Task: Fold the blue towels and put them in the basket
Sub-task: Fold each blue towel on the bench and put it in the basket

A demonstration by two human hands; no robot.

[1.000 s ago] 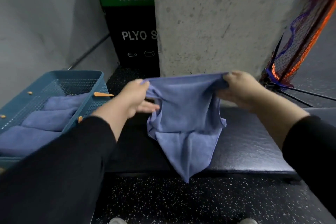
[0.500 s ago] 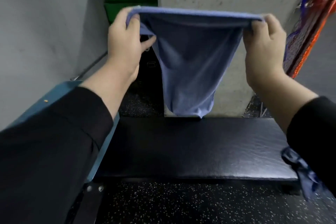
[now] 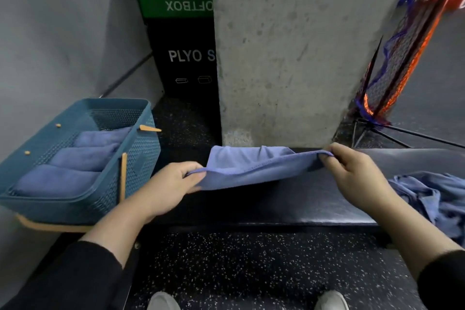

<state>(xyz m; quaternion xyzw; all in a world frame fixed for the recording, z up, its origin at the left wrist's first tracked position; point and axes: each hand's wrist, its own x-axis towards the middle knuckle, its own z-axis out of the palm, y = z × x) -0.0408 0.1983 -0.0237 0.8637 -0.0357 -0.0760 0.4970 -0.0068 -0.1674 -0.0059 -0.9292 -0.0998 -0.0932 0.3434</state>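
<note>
A: What step is this?

B: Fold in progress. The person is laying one blue towel [image 3: 254,171] out over the black padded bench [image 3: 289,206]. The far edge is resting on the bench by the concrete pillar [image 3: 289,58]; the near edge is being held up just above the pad.

A: Grip?

B: The left hand [image 3: 173,184] is pinching the near-left corner, thumb on top, fingers curled closed under the cloth. The right hand [image 3: 352,173] is pinching the near-right corner between thumb and fingertips, the other fingers loosely curled. Both are closed on the same towel, which is stretching taut between them.

A: Basket?

B: The teal basket [image 3: 141,166] is sitting just left of the bench, near the left hand. Three folded towels [image 3: 83,156] are lying in it in a row, and there looks to be room at the near end.

A: More to do?

B: Yes. A crumpled pile of blue towels [image 3: 432,199] is lying on the right end of the bench, beside the right forearm. So I'm judging the task well short of done.

A: Next move?

B: My guess: either lowering the near edge so the towel lies flat, or carrying it forward onto the far edge for the first fold. Both hands need to be moving level, or the edges won't be lining up. After that, folding down to match the ones already in the basket.
</note>
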